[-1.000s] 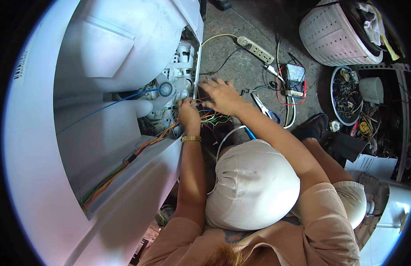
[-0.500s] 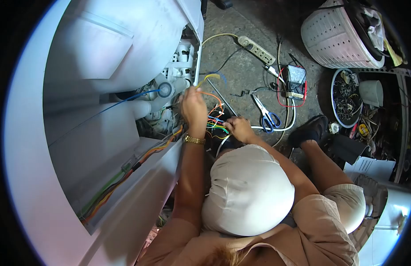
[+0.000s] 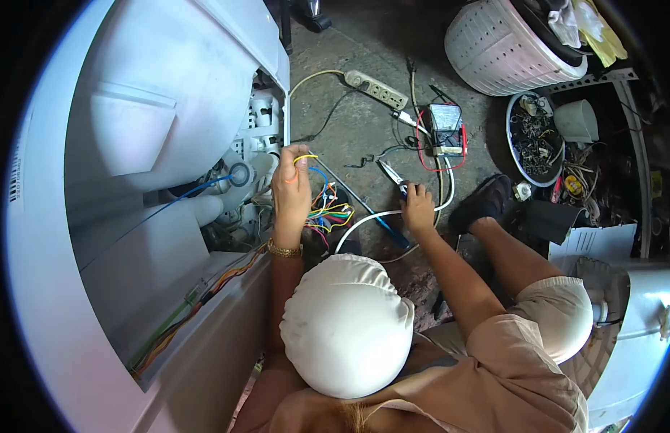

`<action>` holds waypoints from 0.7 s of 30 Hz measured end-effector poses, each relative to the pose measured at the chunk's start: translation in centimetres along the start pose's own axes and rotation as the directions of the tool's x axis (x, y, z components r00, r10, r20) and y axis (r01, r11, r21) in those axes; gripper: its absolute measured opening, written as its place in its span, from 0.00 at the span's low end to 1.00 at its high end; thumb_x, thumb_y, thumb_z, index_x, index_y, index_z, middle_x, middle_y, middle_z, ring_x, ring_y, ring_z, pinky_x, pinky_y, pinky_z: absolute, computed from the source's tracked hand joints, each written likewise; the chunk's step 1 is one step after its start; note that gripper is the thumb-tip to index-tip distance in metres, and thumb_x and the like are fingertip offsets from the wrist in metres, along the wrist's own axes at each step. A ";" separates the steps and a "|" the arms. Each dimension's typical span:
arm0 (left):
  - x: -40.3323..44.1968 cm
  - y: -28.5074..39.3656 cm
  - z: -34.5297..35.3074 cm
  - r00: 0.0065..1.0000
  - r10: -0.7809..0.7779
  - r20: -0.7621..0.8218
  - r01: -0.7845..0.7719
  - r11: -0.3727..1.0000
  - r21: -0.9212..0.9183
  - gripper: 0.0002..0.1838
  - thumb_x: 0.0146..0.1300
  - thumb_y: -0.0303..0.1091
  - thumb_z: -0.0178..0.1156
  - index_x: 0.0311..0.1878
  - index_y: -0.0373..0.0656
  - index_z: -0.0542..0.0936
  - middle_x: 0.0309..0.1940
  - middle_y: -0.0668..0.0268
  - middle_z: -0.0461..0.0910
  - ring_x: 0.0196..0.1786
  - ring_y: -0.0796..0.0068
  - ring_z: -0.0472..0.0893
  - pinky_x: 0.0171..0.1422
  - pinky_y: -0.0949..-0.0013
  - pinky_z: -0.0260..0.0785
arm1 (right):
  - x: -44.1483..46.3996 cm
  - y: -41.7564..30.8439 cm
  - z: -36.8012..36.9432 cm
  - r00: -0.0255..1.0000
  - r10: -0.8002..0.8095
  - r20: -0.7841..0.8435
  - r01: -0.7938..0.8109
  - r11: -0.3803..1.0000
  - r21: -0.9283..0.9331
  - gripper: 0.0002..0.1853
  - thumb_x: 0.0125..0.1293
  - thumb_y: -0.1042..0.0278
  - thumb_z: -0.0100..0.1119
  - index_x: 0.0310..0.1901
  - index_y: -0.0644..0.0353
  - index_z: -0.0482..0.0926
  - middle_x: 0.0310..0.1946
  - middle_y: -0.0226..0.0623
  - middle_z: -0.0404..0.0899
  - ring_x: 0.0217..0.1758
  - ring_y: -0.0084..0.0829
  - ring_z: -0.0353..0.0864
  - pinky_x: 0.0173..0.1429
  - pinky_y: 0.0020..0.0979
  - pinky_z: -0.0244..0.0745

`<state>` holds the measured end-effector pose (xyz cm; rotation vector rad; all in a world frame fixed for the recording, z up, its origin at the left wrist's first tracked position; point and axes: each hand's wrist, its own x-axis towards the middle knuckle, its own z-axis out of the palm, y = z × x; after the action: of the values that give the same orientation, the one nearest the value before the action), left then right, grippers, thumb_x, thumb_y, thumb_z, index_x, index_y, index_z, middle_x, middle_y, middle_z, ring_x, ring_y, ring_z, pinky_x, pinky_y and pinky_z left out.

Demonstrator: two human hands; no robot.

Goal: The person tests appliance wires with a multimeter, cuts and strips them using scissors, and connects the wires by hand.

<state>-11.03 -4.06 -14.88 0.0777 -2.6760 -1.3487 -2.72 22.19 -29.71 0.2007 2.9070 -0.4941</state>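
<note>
My left hand (image 3: 292, 189), with a gold bracelet at the wrist, is closed on a yellow wire (image 3: 306, 156) beside the edge of the white machine (image 3: 183, 325). An orange wire also shows at its fingers. Just right of it hangs a bundle of coloured wires (image 3: 333, 215) with small white connectors. On the floor my right hand (image 3: 419, 209) is closed around the handles of the scissors (image 3: 390, 173), whose blades point up and left. A long rod with a blue handle (image 3: 394, 235) lies between the hands.
A power strip (image 3: 376, 89) and a meter with red and black leads (image 3: 446, 119) are on the floor. A white perforated tub (image 3: 494, 54) stands at the upper right, above a round tray of small parts (image 3: 519, 148). A white cable (image 3: 450, 184) curves past my right hand.
My right hand has left the wire bundle and taken hold of the scissors. My left hand has drawn back slightly, with the yellow wire in it. The view has shifted to the right.
</note>
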 end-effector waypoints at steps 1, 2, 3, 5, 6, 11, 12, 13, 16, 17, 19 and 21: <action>0.1 0.1 -0.4 1.000 0.005 0.006 -0.005 1.000 -0.030 0.10 0.69 0.31 0.47 0.48 0.38 0.73 0.39 0.53 0.78 0.43 0.54 0.78 0.47 0.60 0.68 | -0.1 0.4 0.5 1.000 -0.002 -0.008 0.002 1.000 0.026 0.25 0.55 0.67 0.60 0.56 0.51 0.69 0.45 0.42 0.72 0.49 0.49 0.71 0.48 0.47 0.71; 0.4 0.3 -0.9 1.000 0.016 0.010 -0.015 0.998 -0.057 0.10 0.69 0.30 0.47 0.49 0.38 0.73 0.40 0.53 0.78 0.44 0.55 0.78 0.48 0.61 0.68 | 0.0 0.4 0.5 1.000 -0.004 -0.019 0.005 0.998 0.056 0.26 0.54 0.67 0.61 0.57 0.50 0.69 0.45 0.41 0.72 0.49 0.49 0.71 0.48 0.48 0.71; 0.6 0.8 -1.5 0.997 0.074 -0.009 -0.074 0.993 -0.095 0.11 0.68 0.29 0.47 0.50 0.37 0.73 0.40 0.55 0.77 0.44 0.57 0.78 0.50 0.63 0.67 | -0.2 0.4 0.6 0.999 0.012 -0.030 -0.013 0.999 -0.033 0.28 0.53 0.67 0.61 0.59 0.49 0.69 0.46 0.41 0.73 0.49 0.48 0.71 0.49 0.47 0.69; 0.7 0.8 -2.0 0.995 0.097 0.011 -0.097 0.995 -0.039 0.11 0.66 0.27 0.49 0.50 0.37 0.73 0.38 0.56 0.76 0.43 0.55 0.77 0.50 0.63 0.66 | -0.4 0.2 0.1 0.999 0.010 0.034 -0.006 0.993 -0.121 0.29 0.52 0.68 0.62 0.59 0.48 0.69 0.46 0.40 0.73 0.50 0.47 0.70 0.49 0.47 0.69; 0.9 1.1 -2.2 0.994 0.109 0.019 -0.109 0.994 -0.013 0.11 0.66 0.26 0.49 0.50 0.37 0.73 0.37 0.56 0.75 0.42 0.55 0.76 0.50 0.63 0.66 | -0.1 0.1 -0.4 0.998 0.010 0.064 0.001 0.986 -0.168 0.29 0.52 0.68 0.62 0.59 0.48 0.69 0.47 0.40 0.73 0.51 0.46 0.70 0.50 0.47 0.69; 0.9 2.7 -3.0 0.994 0.086 0.068 -0.098 0.977 0.189 0.07 0.65 0.27 0.52 0.42 0.35 0.76 0.35 0.54 0.76 0.37 0.57 0.76 0.43 0.66 0.67 | 1.1 0.1 -0.1 0.992 0.092 0.087 -0.110 0.966 0.233 0.24 0.49 0.72 0.64 0.52 0.55 0.76 0.35 0.41 0.80 0.37 0.44 0.81 0.43 0.38 0.77; 1.1 2.9 -2.9 0.993 0.106 0.042 -0.111 0.983 0.144 0.07 0.65 0.27 0.52 0.41 0.35 0.76 0.33 0.54 0.76 0.35 0.57 0.76 0.42 0.65 0.67 | 1.1 -0.3 -0.1 0.988 0.098 0.120 -0.142 0.883 0.448 0.25 0.50 0.74 0.64 0.53 0.56 0.75 0.35 0.40 0.80 0.38 0.41 0.81 0.43 0.36 0.77; 1.4 3.0 -2.8 0.992 0.125 0.016 -0.126 0.987 0.098 0.06 0.65 0.27 0.52 0.40 0.35 0.77 0.31 0.54 0.77 0.33 0.57 0.77 0.40 0.65 0.67 | 1.3 -1.0 -0.1 0.984 0.094 0.152 -0.170 0.752 0.636 0.26 0.50 0.76 0.64 0.55 0.57 0.74 0.36 0.39 0.80 0.40 0.37 0.81 0.43 0.34 0.77; 1.6 3.0 -2.0 0.996 0.078 -0.039 -0.076 0.996 0.045 0.06 0.65 0.27 0.53 0.39 0.36 0.78 0.25 0.61 0.77 0.29 0.70 0.75 0.36 0.68 0.66 | 1.4 -5.6 -1.7 0.977 -0.029 0.210 -0.204 0.139 0.969 0.30 0.51 0.85 0.63 0.57 0.57 0.70 0.39 0.32 0.78 0.39 0.21 0.79 0.44 0.24 0.75; 1.4 3.1 -1.9 0.999 0.006 -0.036 -0.005 1.000 0.027 0.06 0.65 0.27 0.53 0.39 0.37 0.78 0.25 0.63 0.77 0.29 0.74 0.74 0.36 0.70 0.66 | 1.5 -7.8 -2.9 0.976 -0.094 0.197 -0.191 0.070 0.979 0.31 0.50 0.85 0.64 0.58 0.57 0.68 0.38 0.29 0.76 0.39 0.20 0.76 0.45 0.23 0.74; 1.2 2.6 -1.0 0.990 -0.002 -0.139 -0.011 0.996 -0.090 0.07 0.66 0.28 0.52 0.39 0.37 0.78 0.24 0.71 0.74 0.30 0.85 0.70 0.35 0.76 0.64 | 1.6 -11.5 -5.5 0.972 -0.187 0.143 -0.140 0.031 0.990 0.32 0.49 0.85 0.66 0.56 0.57 0.68 0.35 0.25 0.72 0.38 0.17 0.72 0.45 0.21 0.71; 1.3 2.5 -0.6 0.976 -0.028 -0.216 -0.012 0.983 -0.182 0.08 0.67 0.29 0.52 0.39 0.37 0.79 0.25 0.71 0.75 0.31 0.84 0.70 0.37 0.77 0.64 | 1.7 -14.0 -7.7 0.964 -0.242 0.113 -0.093 0.094 0.991 0.31 0.46 0.81 0.71 0.54 0.57 0.69 0.33 0.23 0.69 0.38 0.18 0.69 0.45 0.20 0.68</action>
<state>-12.20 -3.25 -12.38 0.2043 -2.3654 -1.4868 -7.91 11.92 -18.53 0.1181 1.7199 -2.2932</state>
